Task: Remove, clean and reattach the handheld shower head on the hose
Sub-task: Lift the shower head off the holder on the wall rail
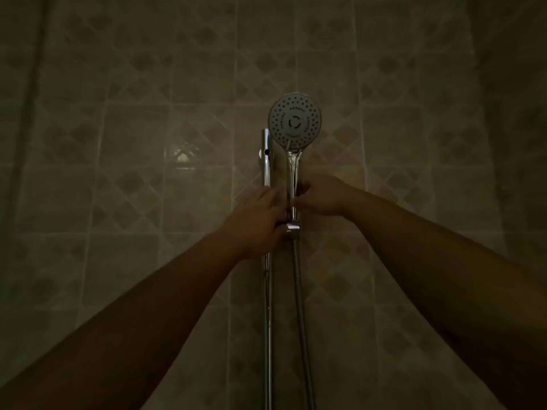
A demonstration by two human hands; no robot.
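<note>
A round grey shower head (pixel 294 119) with a chrome handle (pixel 293 173) stands upright in a holder (pixel 291 230) beside the chrome wall rail (pixel 267 161). A metal hose (pixel 300 306) hangs down from the handle's base. My left hand (pixel 257 223) covers the rail at the holder, its fingers wrapped around the holder's left side. My right hand (pixel 321 195) grips the lower part of the handle from the right.
A wall of beige tiles with diamond patterns (pixel 148 187) fills the view in dim light. A small knob (pixel 266 151) sits near the top of the rail. The rail continues down to the bottom edge.
</note>
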